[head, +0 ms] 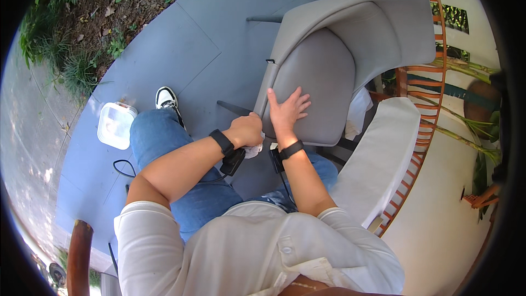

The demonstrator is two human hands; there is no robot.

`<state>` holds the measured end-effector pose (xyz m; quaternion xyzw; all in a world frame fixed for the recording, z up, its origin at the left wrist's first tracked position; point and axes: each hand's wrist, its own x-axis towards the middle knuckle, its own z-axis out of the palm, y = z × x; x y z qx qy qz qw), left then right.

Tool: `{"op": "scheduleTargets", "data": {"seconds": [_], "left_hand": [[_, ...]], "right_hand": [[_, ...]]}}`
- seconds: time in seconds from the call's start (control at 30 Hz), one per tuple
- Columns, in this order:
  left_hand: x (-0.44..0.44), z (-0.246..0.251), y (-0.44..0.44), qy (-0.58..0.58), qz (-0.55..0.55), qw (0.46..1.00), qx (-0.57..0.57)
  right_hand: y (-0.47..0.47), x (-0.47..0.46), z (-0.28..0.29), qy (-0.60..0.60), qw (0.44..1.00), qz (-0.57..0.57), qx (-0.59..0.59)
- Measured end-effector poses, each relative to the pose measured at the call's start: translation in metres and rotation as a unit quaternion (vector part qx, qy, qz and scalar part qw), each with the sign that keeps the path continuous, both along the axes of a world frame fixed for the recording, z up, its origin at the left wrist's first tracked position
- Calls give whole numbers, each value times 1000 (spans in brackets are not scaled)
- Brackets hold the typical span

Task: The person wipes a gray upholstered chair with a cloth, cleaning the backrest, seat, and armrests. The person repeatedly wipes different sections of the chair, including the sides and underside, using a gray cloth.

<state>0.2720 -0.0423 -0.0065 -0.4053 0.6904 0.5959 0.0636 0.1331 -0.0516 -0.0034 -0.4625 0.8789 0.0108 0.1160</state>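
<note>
In front of me stands a grey upholstered chair [382, 28] with a curved back and splayed dark legs. My right hand [289, 109] lies palm down on its seat [324, 74], fingers spread. At the seat's near left edge, my left hand [246, 129] is closed in a fist. A crumpled whitish cloth [254, 151] pokes out beneath that fist, pressed near the chair's side. Both wrists wear black bands with small dark boxes and cables. The palm side of each hand is hidden.
A clear plastic container with a white lid [117, 125] sits on grey floor tiles [201, 65] at left. A pale padded cushion [376, 160] lies along the right, beside wooden slatted railing [437, 90]. White crumpled material [358, 113] shows beside the seat. Planted soil [102, 16] borders the tiles.
</note>
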Motion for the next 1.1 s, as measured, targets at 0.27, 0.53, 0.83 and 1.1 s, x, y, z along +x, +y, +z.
{"op": "scheduleTargets", "data": {"seconds": [0.27,0.53,0.83,1.1], "left_hand": [[13,8,-17,-20,-31,985,-169],[23,13,-42,-55,54,984,-162],[25,5,-51,-82,105,981,-144],[13,-16,-78,122,438,861,-227]], "right_hand": [[-11,20,15,57,995,17,85],[28,17,-6,64,990,121,25],[77,6,-5,48,988,148,21],[182,-48,4,42,973,225,35]]}}
